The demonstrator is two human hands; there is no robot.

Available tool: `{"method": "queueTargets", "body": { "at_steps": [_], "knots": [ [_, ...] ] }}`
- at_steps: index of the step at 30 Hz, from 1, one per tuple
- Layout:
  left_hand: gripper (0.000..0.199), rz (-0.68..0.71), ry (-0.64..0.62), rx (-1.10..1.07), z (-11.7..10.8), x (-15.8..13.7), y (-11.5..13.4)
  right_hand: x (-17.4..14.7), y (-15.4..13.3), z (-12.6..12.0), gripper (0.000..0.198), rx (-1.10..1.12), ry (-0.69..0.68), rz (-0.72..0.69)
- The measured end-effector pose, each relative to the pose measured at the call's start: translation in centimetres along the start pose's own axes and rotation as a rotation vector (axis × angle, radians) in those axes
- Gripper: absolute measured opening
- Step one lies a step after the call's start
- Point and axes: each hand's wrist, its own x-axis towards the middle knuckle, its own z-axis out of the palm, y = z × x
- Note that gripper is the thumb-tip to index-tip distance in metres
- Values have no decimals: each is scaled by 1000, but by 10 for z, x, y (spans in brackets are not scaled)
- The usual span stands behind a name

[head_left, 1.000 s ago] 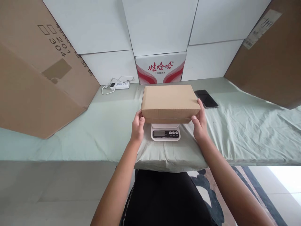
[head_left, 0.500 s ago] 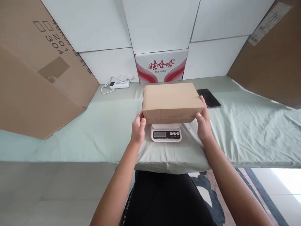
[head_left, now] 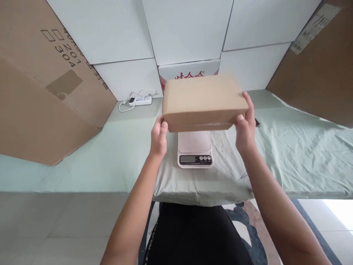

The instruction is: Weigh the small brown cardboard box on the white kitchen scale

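A brown cardboard box is held in the air, its long side facing me. My left hand grips its left near corner, thumb on the near side and fingers tucked behind. At the right end my right hand is closed on the box, with a finger along the end and the thumb at the near corner. Beneath and nearer to me lies a white kitchen scale with a small grey display and round buttons. The box hides the far part of the scale.
Behind the box stands a white carton with red lettering against white panels. Large cardboard sheets flank the cloth-covered table on both sides. A white power strip with a cable lies at back left; a dark phone is mostly hidden at right.
The box has risen off the scale and away from me, carried by both hands. More of the scale's platform shows, while the carton's lettering and the phone are now largely covered.
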Motion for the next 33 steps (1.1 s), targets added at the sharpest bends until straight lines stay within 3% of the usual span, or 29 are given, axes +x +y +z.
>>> {"method": "queueTargets", "body": {
  "at_steps": [5,9,12,17,22,33],
  "knots": [
    [82,-73,-3,-63,17,52,-35,47,41,24,92,-43,60,10],
    [88,-129,32,-55,24,57,-78,44,80,42,100,12,46,77],
    [87,-153,26,-61,25,55,-94,38,95,45,99,28,25,101],
    [90,-245,57,-69,25,58,-108,36,110,47,105,53,-10,160],
    [88,-256,62,-66,22,59,-118,32,127,49,99,46,-37,188],
    [86,-279,82,-91,23,55,-116,27,138,47,94,43,-41,183]
  ]
}}
